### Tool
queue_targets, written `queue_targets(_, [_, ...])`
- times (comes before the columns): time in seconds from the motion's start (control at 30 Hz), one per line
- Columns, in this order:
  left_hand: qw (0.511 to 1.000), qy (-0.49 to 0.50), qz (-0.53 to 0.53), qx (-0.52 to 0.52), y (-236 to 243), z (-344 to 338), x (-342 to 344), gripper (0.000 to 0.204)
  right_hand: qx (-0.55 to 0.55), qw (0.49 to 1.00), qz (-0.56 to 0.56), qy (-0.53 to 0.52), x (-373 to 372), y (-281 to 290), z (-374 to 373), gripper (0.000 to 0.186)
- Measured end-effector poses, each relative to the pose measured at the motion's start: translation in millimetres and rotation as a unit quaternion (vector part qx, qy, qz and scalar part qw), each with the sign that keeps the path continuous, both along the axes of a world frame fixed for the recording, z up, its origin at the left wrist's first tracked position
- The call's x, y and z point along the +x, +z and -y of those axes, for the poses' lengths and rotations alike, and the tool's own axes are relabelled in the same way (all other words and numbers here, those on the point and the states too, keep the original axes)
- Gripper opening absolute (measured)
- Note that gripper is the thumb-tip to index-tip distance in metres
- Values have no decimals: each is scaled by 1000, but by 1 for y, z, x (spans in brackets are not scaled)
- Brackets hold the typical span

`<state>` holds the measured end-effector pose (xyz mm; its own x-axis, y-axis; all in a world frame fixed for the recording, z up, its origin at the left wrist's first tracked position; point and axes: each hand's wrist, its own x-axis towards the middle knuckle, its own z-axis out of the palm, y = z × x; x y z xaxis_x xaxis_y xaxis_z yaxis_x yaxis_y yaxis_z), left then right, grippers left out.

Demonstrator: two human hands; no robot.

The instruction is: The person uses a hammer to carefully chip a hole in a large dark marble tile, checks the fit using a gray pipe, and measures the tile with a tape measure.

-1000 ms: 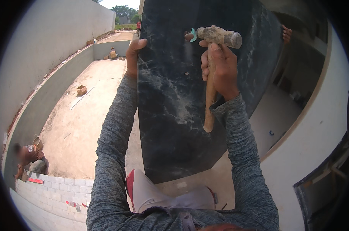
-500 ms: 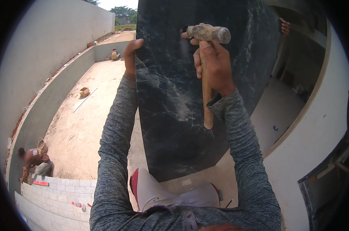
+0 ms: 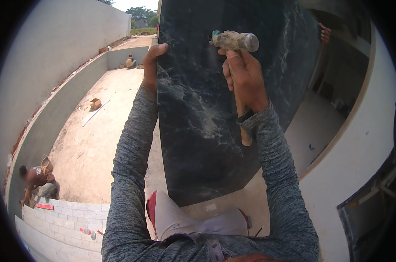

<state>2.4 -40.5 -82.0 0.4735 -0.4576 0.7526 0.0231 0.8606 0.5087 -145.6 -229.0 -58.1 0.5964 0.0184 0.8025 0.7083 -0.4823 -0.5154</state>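
A tall, glossy black slab [image 3: 193,161] with white marble veins stands upright in front of me. My left hand [image 3: 152,61] grips its left edge, thumb on the front face. My right hand [image 3: 248,83] is wrapped round the wooden handle of a hammer [image 3: 233,41], whose worn, dusty head is uppermost, level with the upper part of the slab. Beside the head's left end shows a small teal and dark spot that I cannot make out. Another person's hand [image 3: 325,33] holds the slab's right edge; the rest of that person is hidden.
At lower left a crouching person [image 3: 40,181] works by a low grey wall [image 3: 45,135], near a red level [image 3: 44,206] and a plastic bottle [image 3: 87,232] on pale paving. Further off are a cardboard box [image 3: 95,103] and another person [image 3: 130,61]. A doorway opens at right.
The hammer has tilted, its handle end swinging right and its head dropping slightly. The slab's left edge and my left hand have shifted a little to the right.
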Motion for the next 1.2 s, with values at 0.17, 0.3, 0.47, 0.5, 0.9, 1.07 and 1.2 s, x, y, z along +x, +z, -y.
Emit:
queue_targets(0.17, [1000, 8, -21, -2, -1, 3, -7, 51, -32, 999, 5, -22, 6, 3, 3, 34])
queue_targets(0.3, [1000, 19, -18, 2, -2, -1, -4, 50, -20, 1000, 17, -17, -1, 0, -4, 33])
queue_targets(0.47, [1000, 10, -22, 2, 0, 0, -11, 49, -31, 999, 1, -14, 2, 9, 0, 41])
queue_targets(0.5, [1000, 13, -13, 1, 0, -1, -8, 49, -15, 1000, -7, -7, -3, 10, -3, 41])
queue_targets(0.9, [1000, 16, -13, 5, 3, -4, -12, 50, -36, 999, 38, -14, -9, 5, -6, 39])
queue_targets(1.07, [1000, 6, -15, 4, 2, -1, -16, 51, -44, 998, 24, -44, -1, 6, -2, 39])
queue_targets(1.2, [1000, 16, -9, 0, 4, -3, -13, 50, -30, 998, 19, -45, -6, 5, -6, 33])
